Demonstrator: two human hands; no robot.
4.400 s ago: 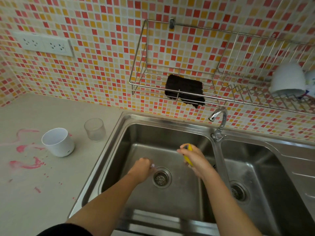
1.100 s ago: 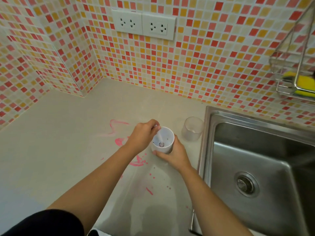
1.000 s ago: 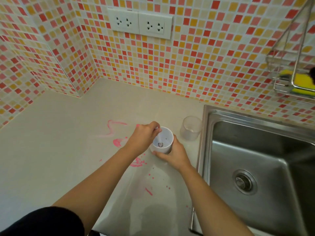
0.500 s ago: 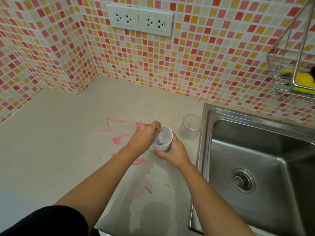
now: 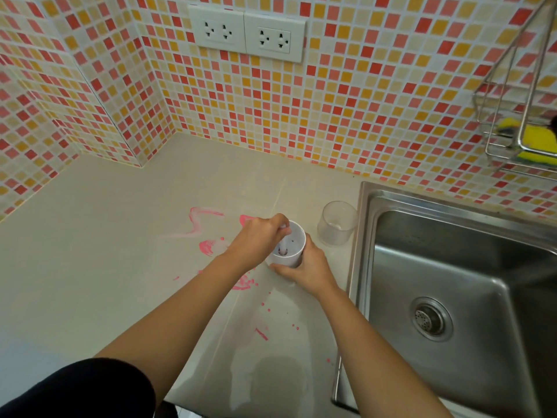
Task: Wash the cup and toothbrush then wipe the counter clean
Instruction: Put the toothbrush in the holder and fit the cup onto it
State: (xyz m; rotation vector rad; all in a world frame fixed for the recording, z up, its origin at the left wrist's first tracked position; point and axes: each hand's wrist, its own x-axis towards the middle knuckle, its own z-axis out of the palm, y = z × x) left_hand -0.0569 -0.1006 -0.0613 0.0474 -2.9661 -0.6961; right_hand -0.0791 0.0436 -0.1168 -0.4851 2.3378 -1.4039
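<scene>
Two hands met at the white cup [image 5: 287, 260], which stood upright on the beige worktop [image 5: 105, 236] near the middle of the view. The left hand [image 5: 259, 239] pinched the thin white toothbrush [image 5: 283, 241] at the cup's rim, and its lower end reached the cup's bottom. The right hand [image 5: 304, 267] was wrapped round the cup's wall from 5 o'clock.

Pink smears [image 5: 208, 247] lay on the worktop from 9 to 11 o'clock of the cup, and small pink drops spread toward 6 o'clock. A clear plastic cup [image 5: 337, 223] stood near at 2 o'clock, just beside the rim of the steel sink [image 5: 364, 236]. The sink took the side at 3 to 4 o'clock, with its drain [image 5: 431, 319] in the bottom.

Mosaic tile walls closed the worktop at 12 and 9 o'clock, with a double socket [image 5: 245, 34] high at 12. A wire rack [image 5: 512, 116] holding a yellow sponge [image 5: 536, 137] hung at 2 o'clock. Toward 8 and 9 o'clock the worktop ran wide up to the wall, and its front edge lay at 6 o'clock.
</scene>
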